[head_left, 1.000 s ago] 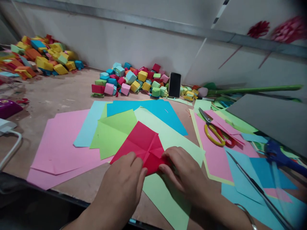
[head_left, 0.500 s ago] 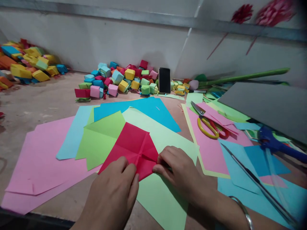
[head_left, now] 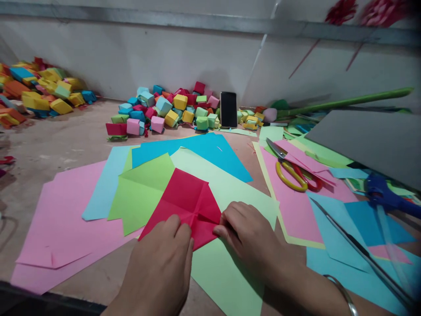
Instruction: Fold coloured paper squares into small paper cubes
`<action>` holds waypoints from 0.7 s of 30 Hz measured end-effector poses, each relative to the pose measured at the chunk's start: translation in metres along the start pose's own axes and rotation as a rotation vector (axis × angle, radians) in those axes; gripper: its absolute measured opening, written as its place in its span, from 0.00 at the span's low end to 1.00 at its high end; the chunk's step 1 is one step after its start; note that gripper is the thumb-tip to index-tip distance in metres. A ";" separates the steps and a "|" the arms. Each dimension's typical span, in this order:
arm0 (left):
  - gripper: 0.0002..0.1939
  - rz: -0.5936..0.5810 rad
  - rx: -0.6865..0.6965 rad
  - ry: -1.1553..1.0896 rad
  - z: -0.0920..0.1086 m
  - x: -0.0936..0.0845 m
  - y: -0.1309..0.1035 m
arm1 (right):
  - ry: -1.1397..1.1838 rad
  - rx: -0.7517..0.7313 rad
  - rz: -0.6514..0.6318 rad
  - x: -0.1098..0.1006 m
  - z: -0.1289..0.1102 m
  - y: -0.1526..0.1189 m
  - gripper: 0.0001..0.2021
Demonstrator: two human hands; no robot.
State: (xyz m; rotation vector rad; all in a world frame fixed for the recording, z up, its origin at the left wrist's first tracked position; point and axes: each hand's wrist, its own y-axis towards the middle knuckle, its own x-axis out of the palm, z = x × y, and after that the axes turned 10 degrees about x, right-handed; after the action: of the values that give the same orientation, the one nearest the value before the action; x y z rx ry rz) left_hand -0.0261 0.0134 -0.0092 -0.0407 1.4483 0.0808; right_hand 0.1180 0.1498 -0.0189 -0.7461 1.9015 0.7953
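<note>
A creased red paper (head_left: 187,193) lies over green sheets in the middle of the table, with fold lines crossing near its centre. My left hand (head_left: 161,259) is closed on its lower left part, fingers bent down onto the paper. My right hand (head_left: 246,237) pinches its right corner between thumb and fingers. Under the red paper are a lime green sheet (head_left: 141,188) and a pale green sheet (head_left: 230,272). The fingertips of my left hand are partly hidden.
Small folded paper cubes (head_left: 171,118) are heaped by the wall beside an upright phone (head_left: 228,109). More lie far left (head_left: 36,101). Scissors (head_left: 292,173), a long blade (head_left: 355,248) and a blue-handled tool (head_left: 378,193) rest among papers at right. Pink sheets (head_left: 69,215) lie left.
The whole view has shifted slightly, so the scene sits a little further right. Both hands keep their places on the red paper.
</note>
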 end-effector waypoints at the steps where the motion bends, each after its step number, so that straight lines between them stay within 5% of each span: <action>1: 0.14 0.011 0.002 0.005 0.000 0.001 0.000 | -0.002 0.002 -0.001 0.000 0.000 0.000 0.11; 9: 0.06 0.221 0.098 -0.052 -0.004 -0.001 -0.002 | -0.058 0.001 -0.034 -0.002 -0.003 0.001 0.11; 14: 0.10 0.176 0.288 -0.110 -0.003 -0.001 -0.002 | -0.031 0.015 -0.074 -0.003 -0.002 0.003 0.11; 21: 0.15 0.191 0.463 0.103 0.002 0.004 -0.007 | 0.057 0.086 -0.150 -0.009 -0.007 0.003 0.12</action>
State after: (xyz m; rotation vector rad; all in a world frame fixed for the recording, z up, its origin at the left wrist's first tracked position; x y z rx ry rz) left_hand -0.0231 0.0062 -0.0126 0.4776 1.5402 -0.1032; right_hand 0.1161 0.1478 -0.0074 -0.8545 1.8923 0.6007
